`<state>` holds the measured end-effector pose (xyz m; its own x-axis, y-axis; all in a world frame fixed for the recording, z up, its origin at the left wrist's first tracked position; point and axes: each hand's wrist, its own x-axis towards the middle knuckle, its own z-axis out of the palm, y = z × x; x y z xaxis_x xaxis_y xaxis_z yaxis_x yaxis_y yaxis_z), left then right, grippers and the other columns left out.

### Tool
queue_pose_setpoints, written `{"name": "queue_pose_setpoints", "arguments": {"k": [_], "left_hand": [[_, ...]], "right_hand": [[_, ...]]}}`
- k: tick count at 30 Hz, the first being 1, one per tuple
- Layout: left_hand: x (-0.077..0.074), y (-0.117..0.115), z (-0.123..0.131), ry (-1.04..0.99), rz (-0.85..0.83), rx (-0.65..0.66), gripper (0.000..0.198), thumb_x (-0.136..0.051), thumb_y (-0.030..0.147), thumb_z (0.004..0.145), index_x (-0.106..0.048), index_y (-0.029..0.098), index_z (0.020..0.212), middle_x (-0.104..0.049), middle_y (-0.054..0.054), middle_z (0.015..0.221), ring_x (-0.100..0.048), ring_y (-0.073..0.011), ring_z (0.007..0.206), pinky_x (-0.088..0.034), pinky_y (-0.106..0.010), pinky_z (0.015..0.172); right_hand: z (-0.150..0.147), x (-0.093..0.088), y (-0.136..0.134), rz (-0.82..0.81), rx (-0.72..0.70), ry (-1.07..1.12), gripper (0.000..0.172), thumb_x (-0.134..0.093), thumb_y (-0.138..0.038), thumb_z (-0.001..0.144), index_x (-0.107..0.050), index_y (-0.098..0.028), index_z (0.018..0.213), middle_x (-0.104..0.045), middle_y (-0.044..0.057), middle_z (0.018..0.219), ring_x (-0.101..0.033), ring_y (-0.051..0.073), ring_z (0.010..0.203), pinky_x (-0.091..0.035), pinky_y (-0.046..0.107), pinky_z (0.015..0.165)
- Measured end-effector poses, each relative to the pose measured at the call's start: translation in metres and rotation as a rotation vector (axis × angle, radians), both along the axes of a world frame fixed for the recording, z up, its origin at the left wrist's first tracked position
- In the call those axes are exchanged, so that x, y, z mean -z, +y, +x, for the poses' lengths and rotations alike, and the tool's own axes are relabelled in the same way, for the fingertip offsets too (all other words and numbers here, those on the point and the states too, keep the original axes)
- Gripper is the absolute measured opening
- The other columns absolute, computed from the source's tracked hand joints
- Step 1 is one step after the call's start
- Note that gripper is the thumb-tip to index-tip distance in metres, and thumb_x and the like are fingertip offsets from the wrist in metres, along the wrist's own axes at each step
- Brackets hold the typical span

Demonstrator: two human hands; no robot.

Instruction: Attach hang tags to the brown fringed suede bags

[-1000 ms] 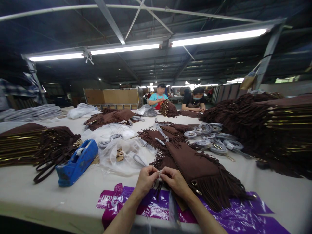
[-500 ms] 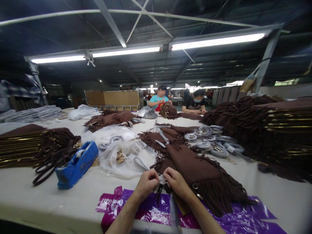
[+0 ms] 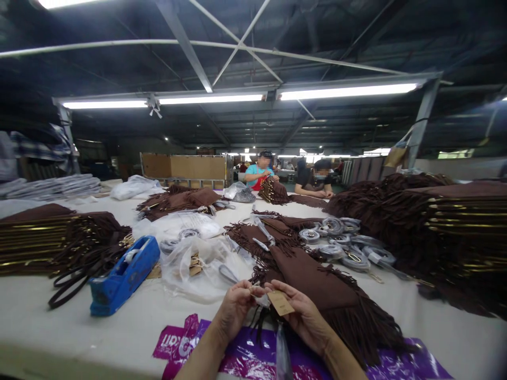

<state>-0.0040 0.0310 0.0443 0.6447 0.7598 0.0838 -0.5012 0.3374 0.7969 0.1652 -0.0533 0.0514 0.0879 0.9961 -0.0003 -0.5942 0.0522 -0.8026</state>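
Note:
A small tan paper hang tag (image 3: 280, 303) lies against the fingers of my right hand (image 3: 303, 315), which are closed on it. Beside it, my left hand (image 3: 236, 307) pinches a thin pale string or strip of clear plastic, too small to make out surely. Both hands hover over the near end of a dark brown fringed bag (image 3: 317, 269). A plastic-wrapped strap (image 3: 282, 351) hangs below the hands over a purple plastic bag (image 3: 253, 345) on the table.
A blue tape dispenser (image 3: 124, 274) stands at left, beside stacked brown bags (image 3: 35, 237). A clear bag of tags (image 3: 202, 264) lies ahead. Wrapped coiled straps (image 3: 332, 227) and a tall pile of fringed bags (image 3: 459, 237) are at right. Two people sit across the table.
The tan tag has come into view at my right hand, whose palm has turned upward. My left hand has turned slightly, still pinching. The view has tilted up a little.

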Motion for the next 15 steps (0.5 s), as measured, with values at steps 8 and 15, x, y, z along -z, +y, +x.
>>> {"name": "queue_pose_setpoints", "arguments": {"k": [8,15], "left_hand": [[-0.001,0.000,0.001,0.058,-0.110,-0.061,0.025,-0.072,0.011,0.052,-0.063,0.011,0.076,-0.068,-0.007,0.102,-0.041,0.0008,0.045,-0.019,-0.014,0.038],[0.006,0.000,0.001,0.305,0.135,-0.143,0.056,-0.074,0.032,0.061,-0.067,0.009,0.112,-0.063,-0.002,0.068,-0.043,-0.0038,0.039,-0.021,-0.017,0.037]], "right_hand": [[-0.015,0.023,0.013,-0.024,0.269,-0.457,0.044,-0.076,-0.056,0.064,-0.063,-0.017,0.080,-0.064,-0.001,0.058,-0.060,0.012,0.050,-0.050,0.018,0.042],[-0.015,0.029,0.009,0.080,0.342,-0.890,0.034,-0.053,-0.053,0.084,-0.060,-0.020,0.084,-0.063,-0.002,0.056,-0.057,0.014,0.038,-0.046,0.024,0.039]]}}
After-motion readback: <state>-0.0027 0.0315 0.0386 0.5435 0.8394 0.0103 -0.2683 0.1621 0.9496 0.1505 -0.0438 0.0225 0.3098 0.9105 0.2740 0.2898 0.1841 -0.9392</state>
